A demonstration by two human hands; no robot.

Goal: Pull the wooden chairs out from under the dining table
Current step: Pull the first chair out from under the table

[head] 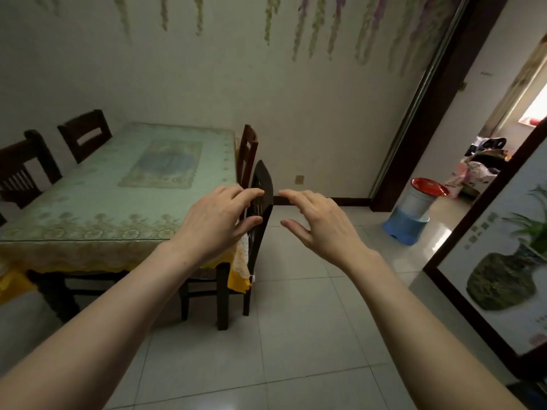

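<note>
A dining table (pixel 88 202) with a pale green patterned cover and yellow lace trim fills the left. Dark wooden chairs are tucked in around it. The nearest chair (pixel 262 184) stands at the table's right side, its curved backrest edge-on to me. A second chair (pixel 247 152) stands just behind it. Two more chair backs (pixel 84 134) (pixel 22 167) show on the far left side. My left hand (pixel 220 223) is spread, fingertips at the near chair's backrest on its left. My right hand (pixel 318 223) hovers open just right of the backrest, apart from it.
White tiled floor (pixel 310 335) stretches to the right of the table. A blue and white bucket with a red lid (pixel 414 208) stands by the dark doorframe (pixel 414 128). A framed panel with a plant picture (pixel 503 261) leans at the right.
</note>
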